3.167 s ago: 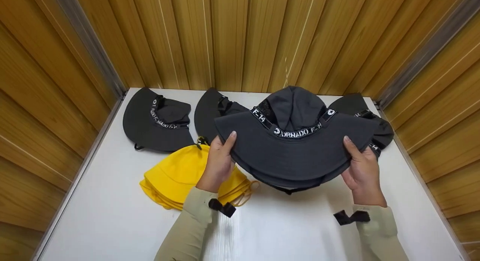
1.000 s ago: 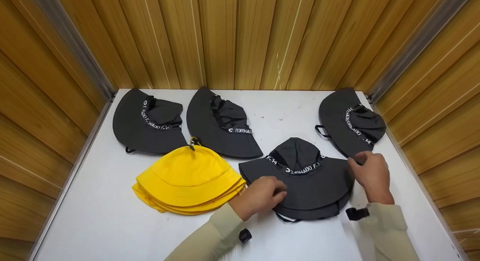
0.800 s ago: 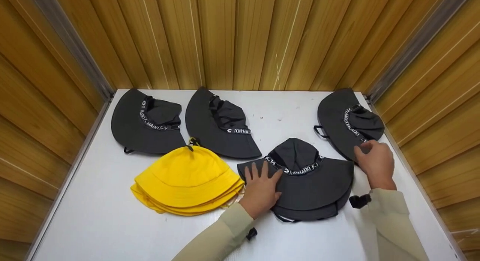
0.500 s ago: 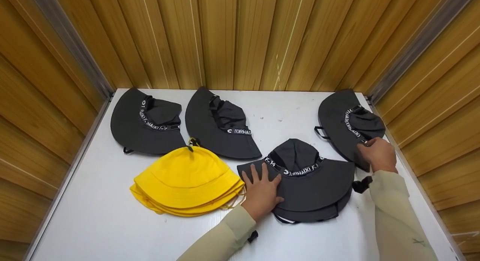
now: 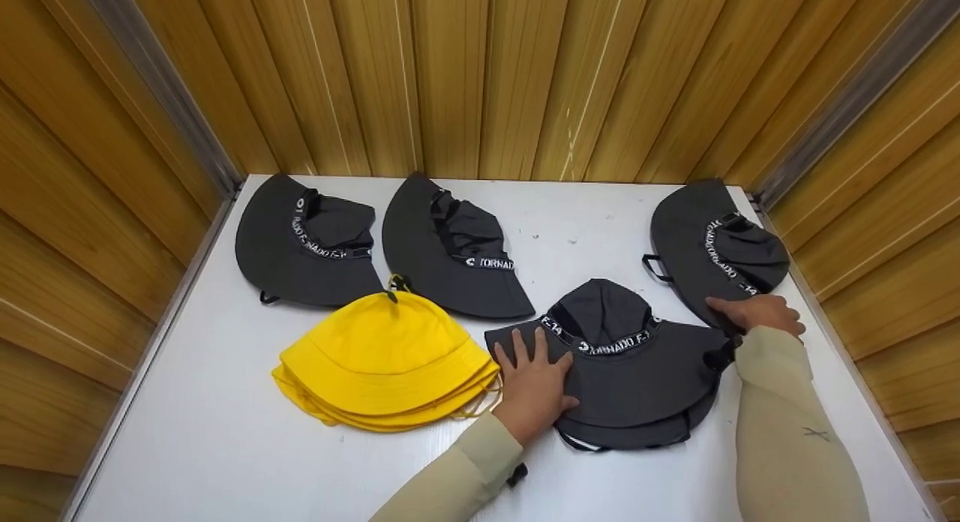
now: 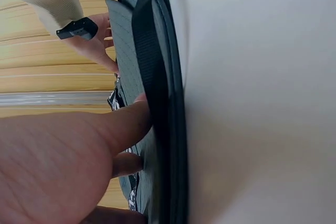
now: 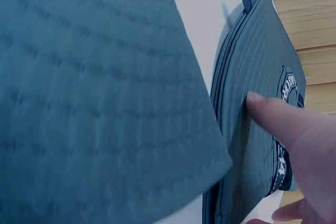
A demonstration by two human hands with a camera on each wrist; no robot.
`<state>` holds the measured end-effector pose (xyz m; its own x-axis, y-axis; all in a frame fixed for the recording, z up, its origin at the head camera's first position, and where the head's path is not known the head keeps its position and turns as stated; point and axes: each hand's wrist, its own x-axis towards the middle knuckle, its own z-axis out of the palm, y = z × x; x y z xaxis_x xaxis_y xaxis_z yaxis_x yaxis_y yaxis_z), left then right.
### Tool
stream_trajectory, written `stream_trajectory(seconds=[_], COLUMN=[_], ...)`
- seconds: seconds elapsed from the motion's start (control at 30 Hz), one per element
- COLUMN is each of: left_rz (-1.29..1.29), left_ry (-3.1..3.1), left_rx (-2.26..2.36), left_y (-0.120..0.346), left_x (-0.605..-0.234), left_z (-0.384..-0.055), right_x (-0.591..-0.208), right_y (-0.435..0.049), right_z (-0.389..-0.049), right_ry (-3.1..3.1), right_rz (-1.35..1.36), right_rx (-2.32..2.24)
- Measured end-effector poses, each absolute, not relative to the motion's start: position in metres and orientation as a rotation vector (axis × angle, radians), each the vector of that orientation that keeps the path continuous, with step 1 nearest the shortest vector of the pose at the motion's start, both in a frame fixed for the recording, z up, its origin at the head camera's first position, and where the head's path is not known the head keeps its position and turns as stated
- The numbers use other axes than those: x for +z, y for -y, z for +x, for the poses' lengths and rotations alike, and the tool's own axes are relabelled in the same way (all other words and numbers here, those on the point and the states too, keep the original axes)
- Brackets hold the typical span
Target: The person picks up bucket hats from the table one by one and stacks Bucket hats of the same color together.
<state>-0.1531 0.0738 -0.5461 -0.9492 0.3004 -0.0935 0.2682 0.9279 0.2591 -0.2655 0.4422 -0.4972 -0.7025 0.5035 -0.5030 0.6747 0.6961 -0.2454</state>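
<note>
In the head view my left hand (image 5: pixel 534 391) lies with fingers spread on the left part of the brim of a dark grey bucket hat (image 5: pixel 637 391) at front centre. This hat lies flattened, its brim in layers, a black strap below. The left wrist view shows the thumb (image 6: pixel 128 124) on the brim beside the strap. My right hand (image 5: pixel 761 313) rests at the lower end of another dark grey hat (image 5: pixel 686 244) at the back right. Its straight thumb (image 7: pixel 270 111) touches that brim in the right wrist view; the other fingers lie off to the side.
Yellow bucket hats (image 5: pixel 382 357) lie stacked left of my left hand. Behind them are two more dark grey hats, one at the far left (image 5: pixel 277 244) and one at centre (image 5: pixel 435 274). Wood-look walls (image 5: pixel 517 79) enclose the white table (image 5: pixel 225 447).
The front grey hat, earlier held up in both hands, now lies on the table. My left hand has spread onto its brim. My right hand has moved to the back right hat.
</note>
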Motion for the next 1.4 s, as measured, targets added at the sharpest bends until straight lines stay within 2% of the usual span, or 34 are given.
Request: stream_trajectory(seconds=[0.27, 0.47, 0.77, 1.1, 1.4], left_rz=[0.457, 0.442, 0.444, 0.433, 0.431], left_ry=[-2.982, -2.987, -3.010, -2.966, -2.849], left_rx=[0.325, 0.301, 0.244, 0.426, 0.652], left_y=[-0.079, -0.077, -0.079, -0.075, -0.062], left_x=[-0.545, -0.544, -0.548, -0.549, -0.540], left_z=[-0.153, -0.153, -0.153, -0.151, -0.155], right_x=[-0.500, -0.508, -0.514, -0.475, -0.431], right_y=[-0.452, -0.449, -0.453, -0.419, -0.386], right_z=[-0.267, -0.264, -0.265, -0.256, -0.225], right_ry=[-2.468, -2.587, -2.658, -2.798, -2.815], right_rz=[0.927, 1.028, 0.875, 0.609, 0.391], right_rx=[-0.609, -0.935, -1.315, -1.297, -1.479])
